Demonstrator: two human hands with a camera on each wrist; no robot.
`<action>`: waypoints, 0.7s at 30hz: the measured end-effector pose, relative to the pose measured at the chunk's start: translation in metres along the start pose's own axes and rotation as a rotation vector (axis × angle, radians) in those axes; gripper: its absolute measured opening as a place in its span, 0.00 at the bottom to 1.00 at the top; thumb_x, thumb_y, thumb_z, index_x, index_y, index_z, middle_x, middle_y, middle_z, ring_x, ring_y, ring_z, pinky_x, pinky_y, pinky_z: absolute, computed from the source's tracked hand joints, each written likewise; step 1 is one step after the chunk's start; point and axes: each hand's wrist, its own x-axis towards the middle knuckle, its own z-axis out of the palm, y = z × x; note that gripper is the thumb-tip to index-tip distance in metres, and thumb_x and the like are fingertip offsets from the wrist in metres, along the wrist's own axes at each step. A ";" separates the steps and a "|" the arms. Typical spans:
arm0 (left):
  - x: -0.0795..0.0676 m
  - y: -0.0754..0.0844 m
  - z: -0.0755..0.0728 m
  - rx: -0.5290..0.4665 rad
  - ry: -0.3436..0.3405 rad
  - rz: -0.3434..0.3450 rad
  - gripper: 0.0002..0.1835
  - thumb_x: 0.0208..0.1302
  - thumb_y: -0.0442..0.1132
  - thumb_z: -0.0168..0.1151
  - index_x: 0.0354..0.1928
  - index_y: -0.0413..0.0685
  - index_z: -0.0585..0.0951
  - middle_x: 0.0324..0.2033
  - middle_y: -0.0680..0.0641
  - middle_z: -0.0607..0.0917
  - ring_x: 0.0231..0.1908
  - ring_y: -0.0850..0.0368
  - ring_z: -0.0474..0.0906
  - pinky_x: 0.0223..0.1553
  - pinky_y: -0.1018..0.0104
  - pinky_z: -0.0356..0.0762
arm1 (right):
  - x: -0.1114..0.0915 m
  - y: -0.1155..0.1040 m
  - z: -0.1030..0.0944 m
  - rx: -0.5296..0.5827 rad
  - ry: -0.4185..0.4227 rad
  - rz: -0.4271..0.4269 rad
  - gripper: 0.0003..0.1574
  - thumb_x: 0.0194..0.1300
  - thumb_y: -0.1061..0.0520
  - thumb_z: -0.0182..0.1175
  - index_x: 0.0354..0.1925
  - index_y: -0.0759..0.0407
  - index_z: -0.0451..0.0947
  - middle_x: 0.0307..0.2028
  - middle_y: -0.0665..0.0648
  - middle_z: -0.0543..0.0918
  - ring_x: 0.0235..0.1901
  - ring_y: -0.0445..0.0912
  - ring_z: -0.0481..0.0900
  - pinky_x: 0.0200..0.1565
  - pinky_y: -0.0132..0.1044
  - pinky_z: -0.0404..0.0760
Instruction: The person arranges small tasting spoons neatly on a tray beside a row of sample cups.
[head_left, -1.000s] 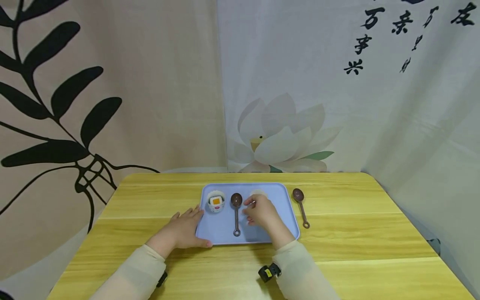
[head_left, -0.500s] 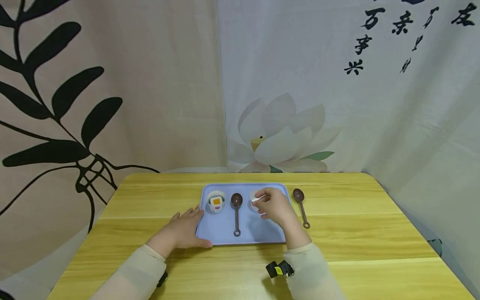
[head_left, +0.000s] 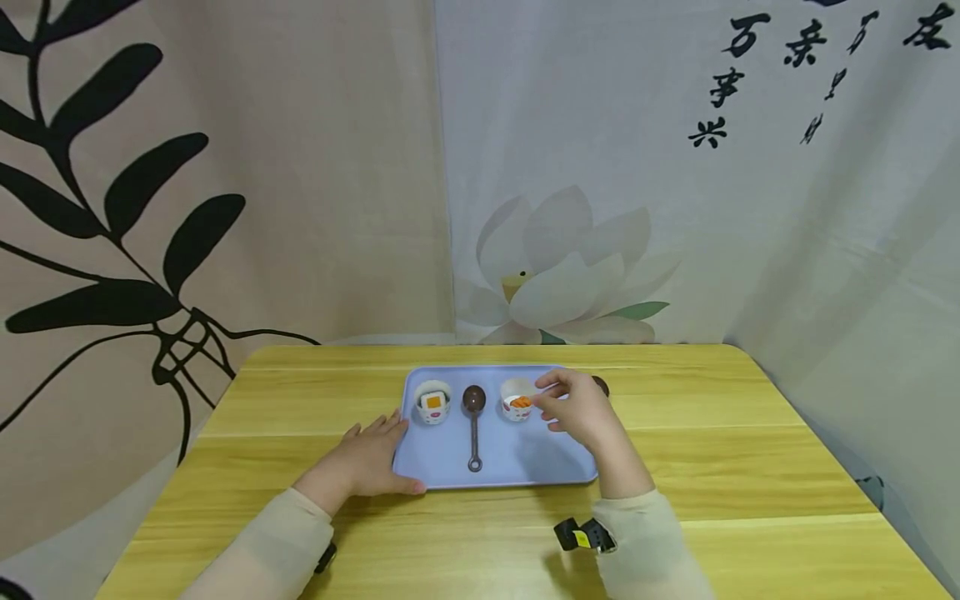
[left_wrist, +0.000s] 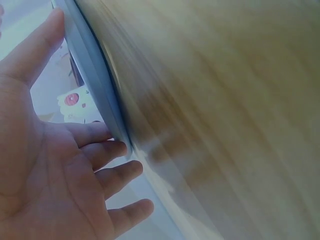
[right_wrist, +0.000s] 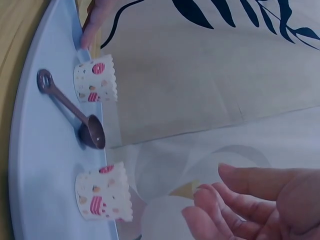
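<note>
The near left corner of the tray (head_left: 525, 471) is touched, as before, by the left hand (head_left: 365, 462), fingers spread. Beyond the brown spoon (head_left: 474, 427), the right hand (head_left: 579, 410) has been drawn rightward, nothing gripped, thumb and bent fingers apart; an orange piece (head_left: 521, 402) is now revealed in the right cup (head_left: 515, 414), level with the left cup (head_left: 431, 418).

On the pale hanging cloth (head_left: 765, 233) at the right, a column of black brushed characters (head_left: 726, 87) reads 万事兴 downward. Beside it stands the character 亲 (head_left: 804, 43); farther right, one character (head_left: 927, 27) looks like 友. A narrow column (head_left: 835, 84) between them is too squeezed to read.
</note>
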 end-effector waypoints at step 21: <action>0.004 -0.004 0.004 0.018 0.007 -0.008 0.64 0.47 0.72 0.71 0.74 0.31 0.60 0.75 0.32 0.57 0.73 0.30 0.54 0.69 0.30 0.47 | 0.001 0.041 -0.053 -0.062 0.060 0.037 0.17 0.71 0.60 0.62 0.53 0.69 0.76 0.46 0.65 0.79 0.41 0.56 0.83 0.43 0.47 0.86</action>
